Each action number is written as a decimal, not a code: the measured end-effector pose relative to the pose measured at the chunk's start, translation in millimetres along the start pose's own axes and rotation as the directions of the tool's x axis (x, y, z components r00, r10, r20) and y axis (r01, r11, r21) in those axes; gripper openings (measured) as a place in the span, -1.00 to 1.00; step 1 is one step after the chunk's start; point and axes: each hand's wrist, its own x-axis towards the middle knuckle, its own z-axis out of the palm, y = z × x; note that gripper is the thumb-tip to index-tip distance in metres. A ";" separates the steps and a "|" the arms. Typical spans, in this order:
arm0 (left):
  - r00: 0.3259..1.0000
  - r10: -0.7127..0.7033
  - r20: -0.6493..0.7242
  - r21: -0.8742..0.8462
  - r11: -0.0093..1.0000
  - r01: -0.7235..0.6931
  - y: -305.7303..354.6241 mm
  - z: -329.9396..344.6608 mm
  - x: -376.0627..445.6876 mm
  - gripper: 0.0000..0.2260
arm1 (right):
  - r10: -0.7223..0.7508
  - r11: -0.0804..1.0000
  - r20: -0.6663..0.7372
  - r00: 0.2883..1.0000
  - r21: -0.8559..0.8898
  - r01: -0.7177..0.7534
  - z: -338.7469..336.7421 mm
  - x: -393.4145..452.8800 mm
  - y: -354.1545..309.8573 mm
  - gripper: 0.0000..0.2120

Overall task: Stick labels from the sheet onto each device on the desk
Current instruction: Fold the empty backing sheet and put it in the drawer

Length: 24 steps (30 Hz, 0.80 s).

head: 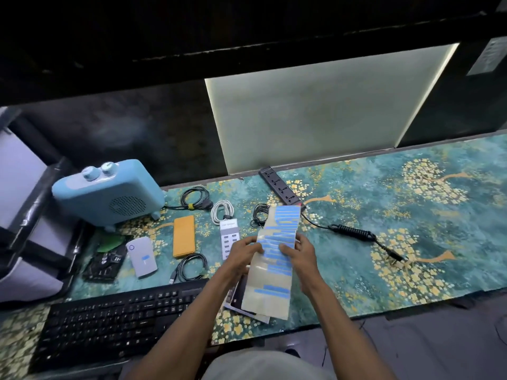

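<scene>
Blue labels run along the label sheet (pixel 277 259) — long axis near-to-far — gripped at mid-length by the left hand (pixel 245 253) and right hand (pixel 297 252); unlabelled orange device (pixel 183 236) lies left, nearer the left hand.

This looks like a home desk or small office corner. A black keyboard (pixel 115 322) sits at the near edge of the tabletop (pixel 411 215), which is covered with a teal cloth printed with gold blossoms. A power strip (pixel 279 187), coiled cables (pixel 192 266), a USB charging hub (pixel 230 239) and a small blue fan heater (pixel 109 192) lie about, under a dim backlit wall panel (pixel 315 113).
</scene>
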 end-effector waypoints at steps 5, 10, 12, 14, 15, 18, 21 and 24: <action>0.997 -0.026 -0.068 -0.111 0.994 0.019 -7.5 -33.6 -10.2 -0.80 | -0.073 0.997 0.100 0.992 -0.011 0.075 26.8 -3.0 -3.1 -0.69; 0.995 0.002 -0.099 -0.152 0.988 -0.017 -15.8 -57.7 -28.0 -0.87 | -0.040 0.999 0.187 0.982 0.010 0.039 44.8 -10.9 3.2 -0.66; 0.994 0.032 -0.105 -0.173 0.984 -0.050 -19.7 -66.2 -35.9 -0.85 | -0.034 0.999 0.262 0.965 0.005 0.034 54.0 -17.5 3.4 -0.70; 0.988 0.063 -0.139 -0.189 0.978 -0.088 -20.3 -73.4 -44.0 -0.83 | -0.018 1.000 0.312 0.950 -0.003 0.021 62.9 -22.8 5.8 -0.73; 0.984 0.081 -0.161 -0.196 0.974 -0.112 -21.7 -77.9 -46.1 -0.82 | -0.008 1.000 0.323 0.946 -0.003 0.009 66.8 -25.2 7.7 -0.75; 0.967 0.120 -0.226 -0.166 0.973 -0.159 -25.7 -93.0 -60.9 -0.75 | 0.000 1.000 0.317 0.949 -0.003 0.001 80.2 -34.2 17.1 -0.74; 0.961 0.095 -0.260 -0.204 0.967 -0.151 -34.6 -111.1 -74.1 -0.76 | -0.007 1.000 0.295 0.955 -0.011 0.010 93.9 -41.3 27.7 -0.72; 0.958 0.049 -0.282 -0.266 0.956 -0.127 -40.0 -128.4 -91.1 -0.80 | -0.014 1.000 0.271 0.962 -0.013 0.019 112.8 -53.6 33.0 -0.71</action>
